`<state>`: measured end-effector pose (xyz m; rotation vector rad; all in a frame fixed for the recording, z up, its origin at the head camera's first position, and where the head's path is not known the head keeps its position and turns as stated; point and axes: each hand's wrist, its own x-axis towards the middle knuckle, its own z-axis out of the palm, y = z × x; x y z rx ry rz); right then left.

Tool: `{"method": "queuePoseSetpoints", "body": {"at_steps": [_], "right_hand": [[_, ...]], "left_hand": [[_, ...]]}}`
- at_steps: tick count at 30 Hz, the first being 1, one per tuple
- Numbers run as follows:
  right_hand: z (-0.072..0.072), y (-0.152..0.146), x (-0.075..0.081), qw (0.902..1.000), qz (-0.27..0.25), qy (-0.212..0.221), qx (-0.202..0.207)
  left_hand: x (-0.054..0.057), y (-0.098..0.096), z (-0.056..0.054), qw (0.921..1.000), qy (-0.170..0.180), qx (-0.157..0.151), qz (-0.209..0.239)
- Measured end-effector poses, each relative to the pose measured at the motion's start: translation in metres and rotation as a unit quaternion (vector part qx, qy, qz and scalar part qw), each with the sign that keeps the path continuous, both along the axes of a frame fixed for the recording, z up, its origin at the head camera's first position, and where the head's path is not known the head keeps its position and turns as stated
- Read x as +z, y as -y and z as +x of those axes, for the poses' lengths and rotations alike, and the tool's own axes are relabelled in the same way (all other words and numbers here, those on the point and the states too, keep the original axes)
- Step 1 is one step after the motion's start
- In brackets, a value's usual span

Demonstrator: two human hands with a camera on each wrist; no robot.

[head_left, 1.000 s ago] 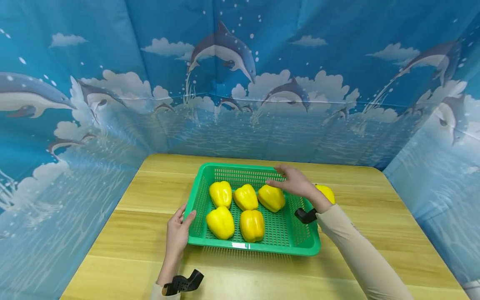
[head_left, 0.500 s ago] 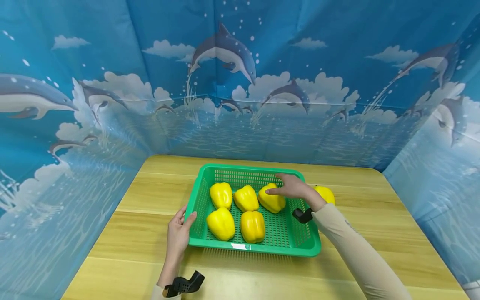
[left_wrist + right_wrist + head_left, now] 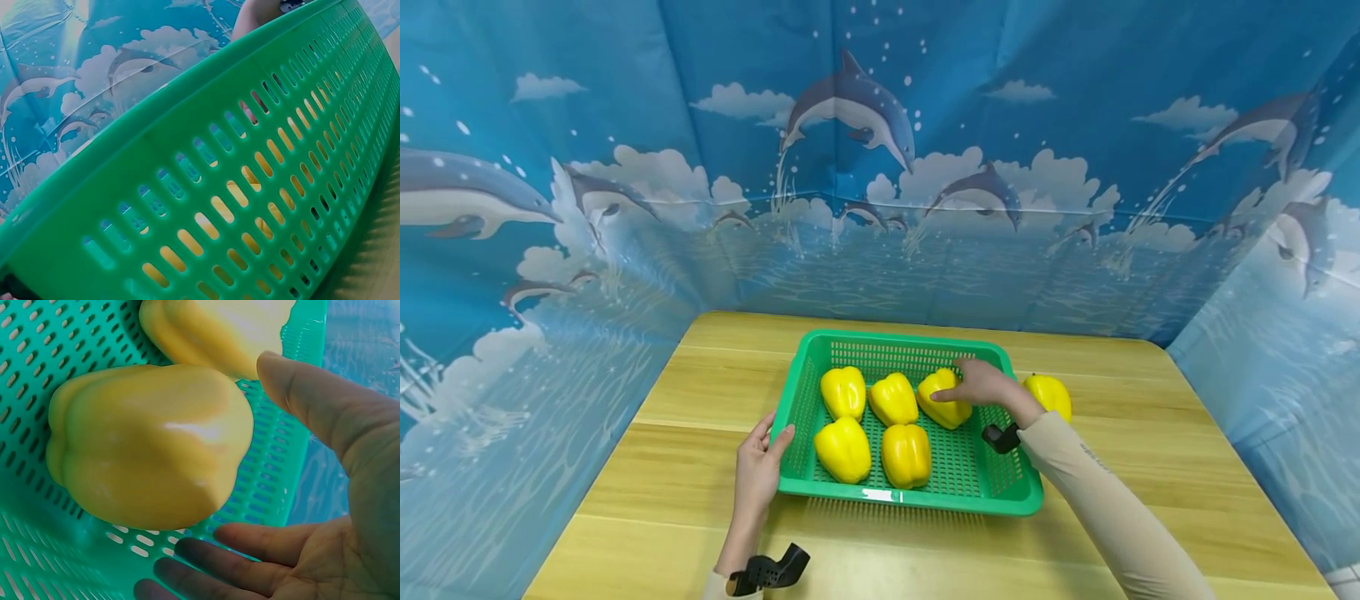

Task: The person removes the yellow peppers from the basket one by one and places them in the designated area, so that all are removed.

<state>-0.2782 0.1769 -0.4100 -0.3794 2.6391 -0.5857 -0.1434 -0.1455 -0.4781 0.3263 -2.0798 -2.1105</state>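
Evidently, the head view gives the room: a pale wooden table (image 3: 685, 467) with plank seams and rounded far corners, closed in left, far and right by a blue curtain (image 3: 880, 267) printed with leaping dolphins, clouds and water. A green basket (image 3: 928, 503) sits on the table with five yellow peppers (image 3: 906, 457) inside, three in the far row and two nearer. A sixth pepper (image 3: 1049, 395) lies on the table just right of it. The left hand (image 3: 757, 467) holds the basket's left rim, thumb over the edge. The right hand (image 3: 987, 385), thumb and fingers parted, is over the far-row right pepper (image 3: 951, 414).

From the left wrist, the basket's slotted outer wall fills most of the view; yellow shows through the slots, and a strip of table runs along the right. The left hand's grip is hidden there.

From the right wrist, what the head view covers comes clear: the right hand's palm is spread and empty, its fingertips just beside the big pepper with a gap between. The thumb tip overlaps a second pepper's edge; whether they touch, I cannot tell.
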Motion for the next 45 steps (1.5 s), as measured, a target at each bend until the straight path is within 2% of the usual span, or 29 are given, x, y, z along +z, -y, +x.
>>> {"method": "queuePoseSetpoints", "body": {"at_steps": [9,20,26,39,45], "right_hand": [[-0.003,-0.001,-0.009,0.9998,0.014,0.013,-0.012],[-0.004,-0.001,-0.015,0.9999,0.009,0.013,-0.003],[-0.005,-0.001,-0.020,0.9996,0.010,0.020,-0.016],[-0.008,-0.004,-0.026,0.9995,0.017,0.004,-0.027],[-0.008,-0.004,-0.029,0.9995,0.001,0.004,-0.032]], "left_hand": [[0.001,0.000,0.000,1.0000,0.003,0.002,-0.002],[0.001,-0.001,-0.001,1.0000,0.002,0.006,-0.001],[0.001,-0.002,-0.001,1.0000,0.004,0.007,-0.004],[0.002,-0.004,0.000,0.9999,0.007,0.010,-0.012],[0.001,-0.003,-0.001,0.9999,0.010,0.009,-0.005]]}}
